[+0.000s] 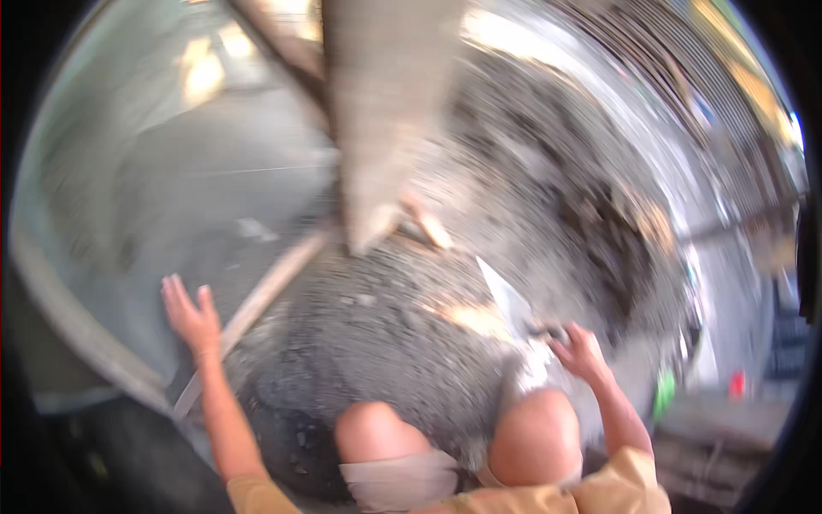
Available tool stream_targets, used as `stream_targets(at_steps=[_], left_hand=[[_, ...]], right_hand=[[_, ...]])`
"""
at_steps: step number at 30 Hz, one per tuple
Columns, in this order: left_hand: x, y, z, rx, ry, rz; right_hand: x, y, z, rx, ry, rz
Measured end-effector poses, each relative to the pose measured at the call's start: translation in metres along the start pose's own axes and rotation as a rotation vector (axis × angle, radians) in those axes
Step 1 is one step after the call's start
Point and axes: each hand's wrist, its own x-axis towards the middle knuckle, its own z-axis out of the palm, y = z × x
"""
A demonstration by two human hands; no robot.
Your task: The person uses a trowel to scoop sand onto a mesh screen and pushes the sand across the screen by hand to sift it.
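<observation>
My right hand [581, 353] is closed around the handle of a pointed masonry trowel [506, 297]. The blade points away from me and to the left, over rough grey ground [379, 321]. On the other side my left hand [194, 321] is empty, with its fingers spread. It is above a smooth grey surface [212, 173], perhaps concrete; whether the palm touches it I cannot tell. Beside that wrist a narrow strip [273, 289], apparently wooden, runs along the smooth surface's near edge. Motion blur hides fine detail.
A broad upright post [392, 109] rises in front of me, with a slanting bar [289, 58] to its left. A short wooden piece [431, 223] lies by its foot. Dark loose soil or mortar [603, 238] is heaped to the right. My bent knees [536, 437] are close below.
</observation>
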Motion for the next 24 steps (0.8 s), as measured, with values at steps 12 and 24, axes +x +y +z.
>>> stream_targets(at_steps=[12,24], left_hand=[[0.036,0.029,0.041,-0.098,-0.412,-0.169],[0.063,0.049,0.048,0.255,-0.566,-0.024]], right_hand=[[-0.173,0.278,0.058,-0.168,0.163,0.522],[0.062,0.282,0.02,-0.116,0.269,0.478]])
